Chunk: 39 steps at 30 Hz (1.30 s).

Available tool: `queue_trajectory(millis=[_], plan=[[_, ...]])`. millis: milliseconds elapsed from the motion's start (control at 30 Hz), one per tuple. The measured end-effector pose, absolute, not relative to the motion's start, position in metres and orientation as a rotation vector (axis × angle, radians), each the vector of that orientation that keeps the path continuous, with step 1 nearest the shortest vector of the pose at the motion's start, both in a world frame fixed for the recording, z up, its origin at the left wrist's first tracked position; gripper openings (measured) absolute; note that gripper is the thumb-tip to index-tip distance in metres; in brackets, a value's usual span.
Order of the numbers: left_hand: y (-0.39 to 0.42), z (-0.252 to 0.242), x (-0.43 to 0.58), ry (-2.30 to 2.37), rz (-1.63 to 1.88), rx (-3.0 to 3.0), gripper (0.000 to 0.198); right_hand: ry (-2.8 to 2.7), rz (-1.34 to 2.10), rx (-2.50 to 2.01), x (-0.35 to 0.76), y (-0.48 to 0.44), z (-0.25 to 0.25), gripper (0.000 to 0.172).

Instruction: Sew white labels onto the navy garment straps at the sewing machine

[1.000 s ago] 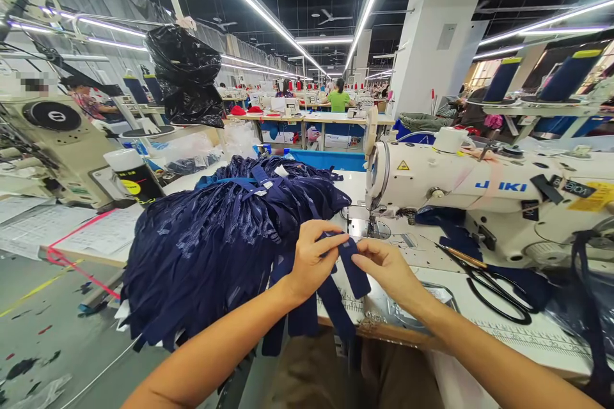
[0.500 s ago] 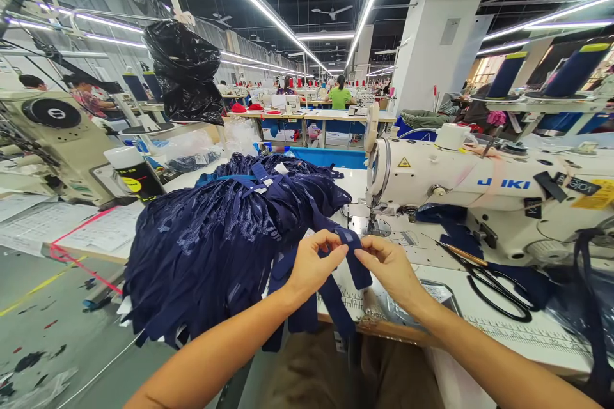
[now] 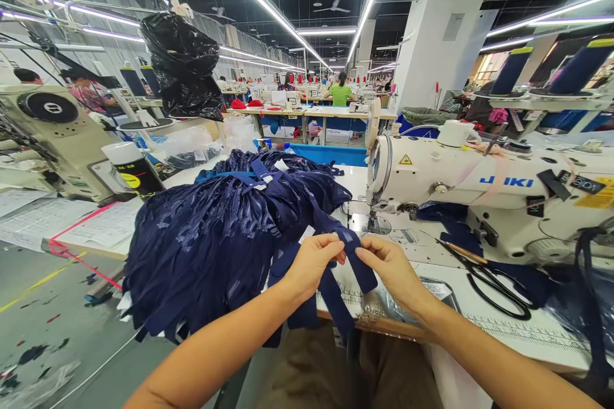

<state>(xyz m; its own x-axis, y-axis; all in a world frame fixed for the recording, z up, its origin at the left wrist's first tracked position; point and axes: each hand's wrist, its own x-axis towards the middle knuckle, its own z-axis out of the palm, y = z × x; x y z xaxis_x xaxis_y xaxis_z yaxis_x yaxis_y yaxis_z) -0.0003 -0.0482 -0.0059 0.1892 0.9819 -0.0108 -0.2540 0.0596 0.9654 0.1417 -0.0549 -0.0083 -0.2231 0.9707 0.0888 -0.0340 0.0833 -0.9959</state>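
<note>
A navy fabric strap (image 3: 359, 267) with a small pale patch runs between my hands in front of the sewing machine. My left hand (image 3: 314, 263) is closed in a pinch at its left edge, with thumb and forefinger together. On the opposite edge, my right hand (image 3: 396, 268) pinches the strap between thumb and fingers. The strap's lower end hangs free toward the table edge. Close by on the left lies a big heap of navy straps (image 3: 206, 243), some with white labels. Another strap end (image 3: 336, 303) droops over the table's front edge below my hands.
The white sewing machine (image 3: 446, 169) stands behind and right of my hands, its needle area just beyond the strap. Black-handled scissors (image 3: 499, 294) lie on the right. A metal tray (image 3: 439, 294) is near my right wrist. A spray can (image 3: 132, 169) stands behind the heap.
My left thumb has drawn back from the strap's face to its left edge, meeting the forefinger. The strap's lower end has shifted slightly right. My right hand stays about where it was.
</note>
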Motion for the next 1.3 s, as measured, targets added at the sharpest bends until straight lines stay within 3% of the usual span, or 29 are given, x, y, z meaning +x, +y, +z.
queue_trajectory(millis=[467,867,1300], plan=[[-0.051,-0.009,0.0,0.897,1.153,1.177,0.011,-1.377,1.3,-1.038,0.142,-0.055,-0.011,0.023],[-0.056,-0.01,0.005,1.029,1.222,1.433,0.012,-1.608,0.895,-1.158,0.139,-0.054,0.0,0.012],[-0.06,-0.01,0.009,1.074,1.205,1.364,0.015,-1.829,0.726,-1.182,0.146,-0.053,-0.004,0.016]])
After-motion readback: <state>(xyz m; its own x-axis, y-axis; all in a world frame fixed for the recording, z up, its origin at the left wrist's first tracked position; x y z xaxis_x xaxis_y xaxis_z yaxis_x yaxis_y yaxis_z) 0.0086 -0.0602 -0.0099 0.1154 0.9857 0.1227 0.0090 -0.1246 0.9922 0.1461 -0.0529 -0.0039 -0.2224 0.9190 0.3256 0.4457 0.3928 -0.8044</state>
